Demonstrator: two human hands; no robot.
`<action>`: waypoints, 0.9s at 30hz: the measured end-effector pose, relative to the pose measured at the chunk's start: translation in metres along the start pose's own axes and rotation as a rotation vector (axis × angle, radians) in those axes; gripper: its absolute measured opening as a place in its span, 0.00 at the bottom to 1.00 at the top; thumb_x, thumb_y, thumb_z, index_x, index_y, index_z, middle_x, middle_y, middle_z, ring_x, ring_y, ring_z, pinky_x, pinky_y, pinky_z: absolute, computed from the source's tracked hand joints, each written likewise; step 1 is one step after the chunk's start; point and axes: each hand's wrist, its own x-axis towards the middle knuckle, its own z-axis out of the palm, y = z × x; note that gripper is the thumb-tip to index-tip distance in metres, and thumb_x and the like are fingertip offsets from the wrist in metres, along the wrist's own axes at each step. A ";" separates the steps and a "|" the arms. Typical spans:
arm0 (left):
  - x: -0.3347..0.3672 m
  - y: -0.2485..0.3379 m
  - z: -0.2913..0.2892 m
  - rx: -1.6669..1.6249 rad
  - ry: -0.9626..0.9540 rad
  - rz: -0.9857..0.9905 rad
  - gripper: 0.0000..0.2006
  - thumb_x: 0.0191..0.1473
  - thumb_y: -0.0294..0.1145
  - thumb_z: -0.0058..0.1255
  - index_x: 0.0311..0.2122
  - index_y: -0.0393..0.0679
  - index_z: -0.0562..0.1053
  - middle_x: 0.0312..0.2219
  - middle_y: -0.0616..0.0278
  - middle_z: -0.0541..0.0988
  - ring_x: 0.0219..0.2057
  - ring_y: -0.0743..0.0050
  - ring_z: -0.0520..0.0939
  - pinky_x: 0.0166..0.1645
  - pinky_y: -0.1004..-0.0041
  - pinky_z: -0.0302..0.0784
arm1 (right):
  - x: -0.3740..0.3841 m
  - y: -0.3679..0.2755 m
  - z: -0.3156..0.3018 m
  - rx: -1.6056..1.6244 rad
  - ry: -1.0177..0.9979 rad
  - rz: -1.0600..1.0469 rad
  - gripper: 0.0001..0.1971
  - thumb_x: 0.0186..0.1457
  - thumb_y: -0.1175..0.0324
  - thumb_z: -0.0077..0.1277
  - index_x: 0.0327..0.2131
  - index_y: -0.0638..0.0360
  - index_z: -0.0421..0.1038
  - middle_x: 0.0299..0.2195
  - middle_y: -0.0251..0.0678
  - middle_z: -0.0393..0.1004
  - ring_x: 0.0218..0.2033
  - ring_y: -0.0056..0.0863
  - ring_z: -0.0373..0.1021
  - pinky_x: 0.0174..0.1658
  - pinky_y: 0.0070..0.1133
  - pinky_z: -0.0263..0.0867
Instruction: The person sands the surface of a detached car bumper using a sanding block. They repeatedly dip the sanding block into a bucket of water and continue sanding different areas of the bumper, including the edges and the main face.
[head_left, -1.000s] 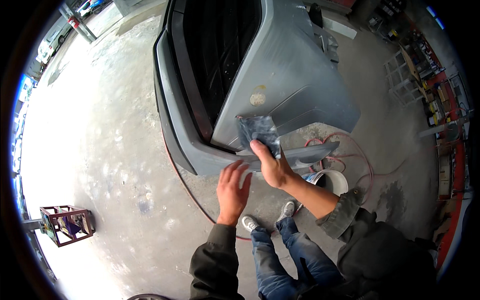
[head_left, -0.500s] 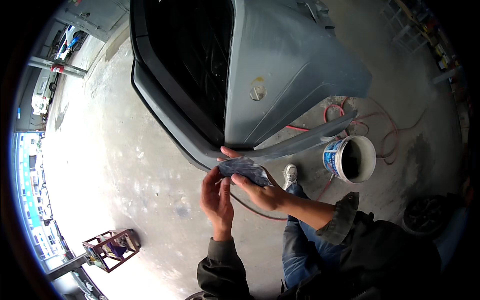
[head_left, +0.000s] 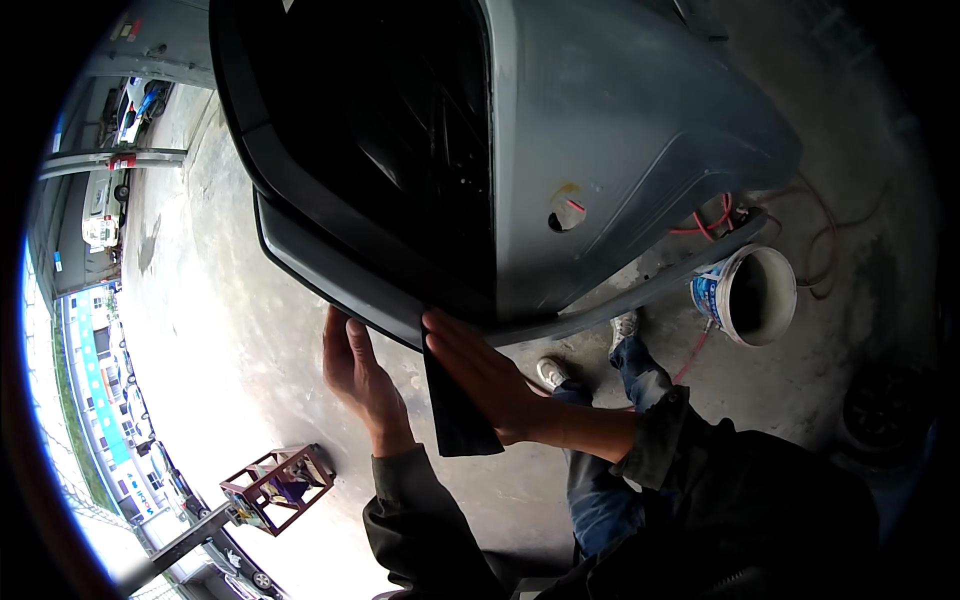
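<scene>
A grey car bumper [head_left: 585,115] extends from the top of the view toward me, with a long curved lip [head_left: 340,285] along its lower edge. My right hand [head_left: 490,385] lies flattened over a dark sheet of sandpaper [head_left: 455,420], its fingertips at the bumper's lip. The sheet hangs below the fingers, partly covered by the hand. At the lip's outer edge, to the left, my left hand [head_left: 368,385] has its fingers stretched upward with the tips meeting the edge. Nothing shows in its palm.
A white bucket [head_left: 755,300] with a dark inside stands on the floor to the right, beside a red hose [head_left: 830,235]. A wheel [head_left: 885,405] is in shadow at the lower right. At the lower left is a reddish frame stand [head_left: 280,485]. My shoes [head_left: 625,325] are below the bumper.
My hands have separated; earlier both handled the sandpaper. Now it is spread under my right hand at the lip, and my left hand has moved left to the edge. The bumper appears closer.
</scene>
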 end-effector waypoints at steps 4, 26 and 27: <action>0.008 -0.007 -0.011 -0.020 -0.048 -0.013 0.24 0.64 0.37 0.55 0.57 0.29 0.71 0.51 0.51 0.79 0.52 0.67 0.78 0.60 0.70 0.69 | 0.017 0.000 0.003 0.032 -0.007 -0.062 0.40 0.61 0.59 0.49 0.68 0.71 0.44 0.71 0.59 0.41 0.72 0.52 0.42 0.72 0.41 0.45; 0.008 -0.013 -0.020 -0.026 -0.175 -0.064 0.21 0.63 0.41 0.52 0.50 0.31 0.75 0.41 0.61 0.82 0.43 0.76 0.80 0.48 0.75 0.75 | 0.147 -0.047 0.017 -0.239 0.036 -0.057 0.46 0.55 0.53 0.51 0.67 0.75 0.45 0.70 0.58 0.43 0.73 0.49 0.40 0.74 0.37 0.39; 0.009 -0.013 -0.023 -0.003 -0.191 -0.048 0.21 0.63 0.40 0.52 0.50 0.31 0.75 0.41 0.61 0.82 0.43 0.76 0.80 0.48 0.74 0.75 | 0.133 -0.044 0.019 -0.173 0.028 -0.057 0.43 0.56 0.55 0.50 0.67 0.75 0.45 0.70 0.58 0.44 0.73 0.49 0.40 0.74 0.37 0.39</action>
